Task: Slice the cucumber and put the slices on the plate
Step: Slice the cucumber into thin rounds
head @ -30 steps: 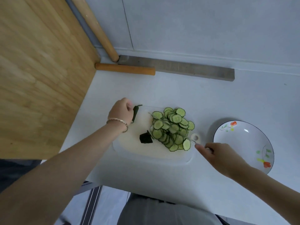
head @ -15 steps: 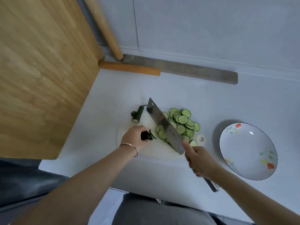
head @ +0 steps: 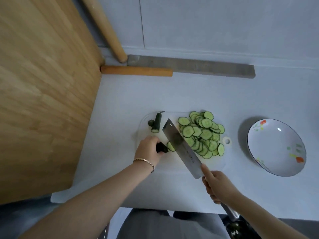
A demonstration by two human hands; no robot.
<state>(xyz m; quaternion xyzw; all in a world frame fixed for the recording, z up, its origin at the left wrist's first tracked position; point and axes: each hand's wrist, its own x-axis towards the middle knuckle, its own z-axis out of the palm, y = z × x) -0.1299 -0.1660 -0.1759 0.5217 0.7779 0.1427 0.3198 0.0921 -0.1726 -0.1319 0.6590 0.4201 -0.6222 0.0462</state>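
Biggest thing here is the wooden board [head: 48, 87] propped up way off to the left of the left hand's grip, standing on the white counter [head: 189, 97]. Far beyond both hands there's a long grey bar [head: 198, 67] against the wall, with a pale rolling pin [head: 107, 30] leaning over it and an orange rolling pin [head: 136, 71] lying just in front of it

The flowery plate [head: 276, 147] sits out to the right of the knife grip, well apart from the white cutting board [head: 174, 159] that both hands are working over

Right hand [head: 217, 185] is wrapped round the handle of the cleaver [head: 181, 147], index finger laid straight along the blade. The blade runs away from that grip, up and to the left, and comes down just right of the other hand's fingers. Can't tell if the edge is actually touching the board

The cucumber slices [head: 202, 133] are heaped on the cutting board on the far side of the blade, forward of the knife grip

Left hand [head: 148, 149] has its fingers curled tight on the dark cucumber stub [head: 161, 147], pinning it right beside the blade, with one loose slice [head: 170, 146] leaning between stub and steel. Just beyond that grip lies a cut-off stem end [head: 156, 122]. Thin bracelet [head: 145, 161] on the left wrist
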